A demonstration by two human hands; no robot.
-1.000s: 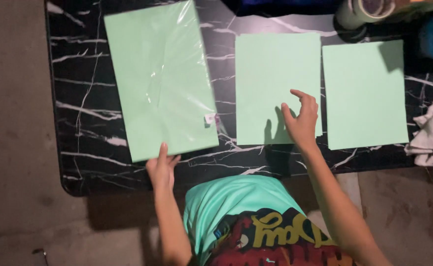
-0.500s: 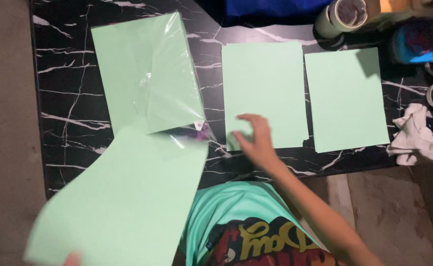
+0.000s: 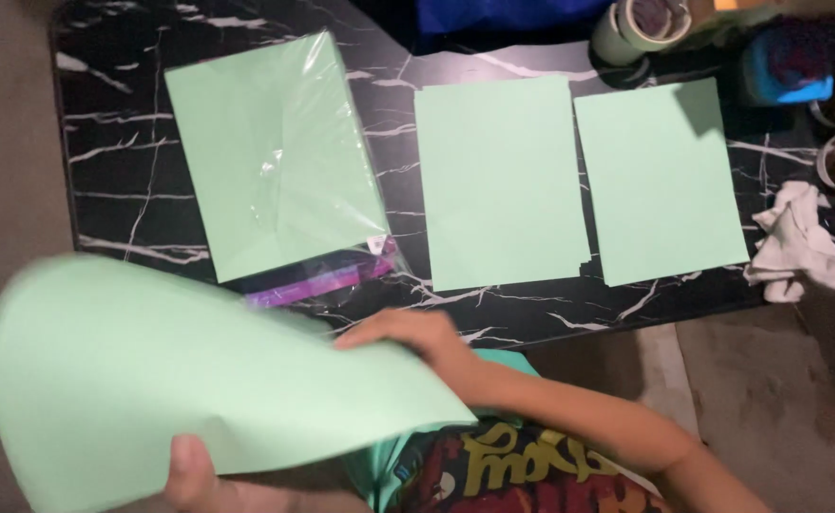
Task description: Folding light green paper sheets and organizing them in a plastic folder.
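1 loose sheet (image 3: pixel 180 370) bowed | left hand (image 3: pixel 194 470) pinches its edge, right hand (image 3: pixel 408 334) presses on top | risk: creasing, or snagging the pack (image 3: pixel 275 157)

Bare worktop (image 3: pixel 123 161) lies left of the wrapped pack (image 3: pixel 275 157) and in a strip along the near edge. Narrow gaps part the pack and two sheets (image 3: pixel 498 180) (image 3: pixel 660 180). Tape rolls (image 3: pixel 641 24), a blue tub (image 3: pixel 786 66) and a rag (image 3: pixel 797 242) crowd the right end.

Three loose green sheets (image 3: pixel 199 380) (image 3: pixel 503 180) (image 3: pixel 660 180), one wrapped paper pack (image 3: pixel 275 161), one white cloth (image 3: pixel 797 242), one tape roll (image 3: pixel 641 28).
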